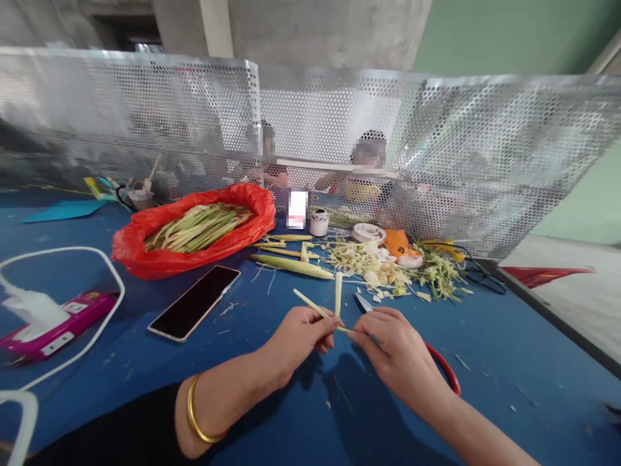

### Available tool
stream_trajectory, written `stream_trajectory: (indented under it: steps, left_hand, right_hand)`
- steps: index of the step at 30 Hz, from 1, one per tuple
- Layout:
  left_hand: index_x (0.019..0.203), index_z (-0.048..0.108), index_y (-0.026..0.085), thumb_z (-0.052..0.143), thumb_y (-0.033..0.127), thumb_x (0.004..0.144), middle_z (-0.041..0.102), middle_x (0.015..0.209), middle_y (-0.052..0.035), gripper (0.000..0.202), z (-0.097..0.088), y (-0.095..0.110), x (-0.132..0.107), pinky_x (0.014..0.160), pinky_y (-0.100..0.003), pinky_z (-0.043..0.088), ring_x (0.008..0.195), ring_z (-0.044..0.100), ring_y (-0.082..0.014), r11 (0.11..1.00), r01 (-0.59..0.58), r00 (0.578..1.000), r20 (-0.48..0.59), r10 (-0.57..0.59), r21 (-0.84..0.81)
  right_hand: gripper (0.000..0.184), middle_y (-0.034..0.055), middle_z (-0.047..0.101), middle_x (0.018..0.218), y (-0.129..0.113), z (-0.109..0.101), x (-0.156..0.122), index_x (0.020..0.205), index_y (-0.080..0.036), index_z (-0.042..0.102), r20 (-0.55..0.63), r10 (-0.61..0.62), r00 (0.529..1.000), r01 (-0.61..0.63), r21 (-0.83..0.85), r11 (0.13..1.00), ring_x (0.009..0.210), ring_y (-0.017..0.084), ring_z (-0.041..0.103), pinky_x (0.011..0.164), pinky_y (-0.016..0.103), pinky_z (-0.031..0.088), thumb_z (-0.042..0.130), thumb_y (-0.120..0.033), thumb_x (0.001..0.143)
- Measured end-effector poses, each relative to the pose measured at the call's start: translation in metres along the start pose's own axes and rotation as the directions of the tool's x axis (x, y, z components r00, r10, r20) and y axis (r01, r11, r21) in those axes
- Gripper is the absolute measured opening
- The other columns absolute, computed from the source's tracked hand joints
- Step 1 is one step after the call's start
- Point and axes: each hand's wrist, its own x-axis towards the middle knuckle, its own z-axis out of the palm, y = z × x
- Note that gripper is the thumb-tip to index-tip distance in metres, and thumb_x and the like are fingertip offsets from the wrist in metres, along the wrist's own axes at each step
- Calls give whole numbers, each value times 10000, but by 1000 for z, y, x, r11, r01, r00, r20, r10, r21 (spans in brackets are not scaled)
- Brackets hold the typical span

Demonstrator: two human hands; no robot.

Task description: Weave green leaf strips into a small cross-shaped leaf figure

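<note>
My left hand (pixel 308 329) is closed, thumb and fingers pinching two narrow pale-green leaf strips where they cross. One leaf strip (pixel 338 292) points away from me; the other, a slanting leaf strip (pixel 309 302), runs down toward the right. At that strip's lower right end, my right hand (pixel 388 340) pinches the tip between thumb and finger. Scissors with a pointed blade (pixel 363 303) and a red handle (pixel 445 370) lie partly hidden behind my right hand; I cannot tell whether it touches them. Larger folded leaf pieces (pixel 295 266) rest beyond my hands.
A red plastic bag (pixel 126 249) holds long leaves. Nearby are a phone (pixel 194 304), a pink power strip (pixel 63 323) with a white cable, a thread spool (pixel 319 223), a tape roll (pixel 369 232) and leaf scraps (pixel 383 275). Behind a perforated metal screen (pixel 315 97) sit two people.
</note>
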Motion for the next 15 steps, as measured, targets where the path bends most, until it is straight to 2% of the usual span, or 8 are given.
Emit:
stream_trajectory:
  steps: [2,7,9,11,13,15]
  left_hand:
    - [647,642,147,714,477,715,579,531,12,345,-1,0,1,581,-224,430,521,516,-99,1000,0,1000,2,0,-27]
    - [881,699,120,714,482,729,725,734,-65,392,-5,8,-2,791,-299,497,682,657,-152,982,68,994,95,-52,-178]
    - [916,689,121,763,417,697,742,772,-78,376,-5,11,-4,830,-323,504,712,681,-169,974,82,994,88,-64,-213]
    - [930,679,123,794,355,673,750,789,-87,366,-5,12,-5,850,-331,507,738,699,-183,967,76,996,56,-64,-244]
    - [931,673,122,798,325,675,753,805,-96,349,-5,13,-5,858,-322,509,763,708,-189,955,45,999,16,-42,-292]
    - [918,670,121,802,279,668,752,805,-98,324,-5,15,-5,849,-304,513,778,708,-187,934,-3,1000,-26,-7,-358]
  right_hand:
    - [250,-22,619,672,2,2,2,694,-218,549,-23,2,1000,-3,-39,999,671,156,588,891,371,392,495,-217,939]
    - [215,-3,674,745,1,6,4,803,-228,610,-106,25,994,-32,-57,998,742,175,629,883,371,414,458,-215,953]
    - [165,28,705,881,-2,6,3,910,-229,632,-195,52,979,-63,-48,997,852,196,643,855,355,433,470,-222,943]
    - [150,66,696,992,-5,6,1,979,-215,629,-328,71,942,-101,-78,992,958,229,621,841,362,428,493,-254,931]
    - [157,72,687,950,-10,5,-1,912,-206,631,-429,62,901,-124,-119,985,933,238,609,839,372,401,504,-296,929]
    - [247,43,674,803,-16,7,-2,763,-209,622,-441,72,895,-133,-110,985,810,214,606,806,356,383,505,-344,933]
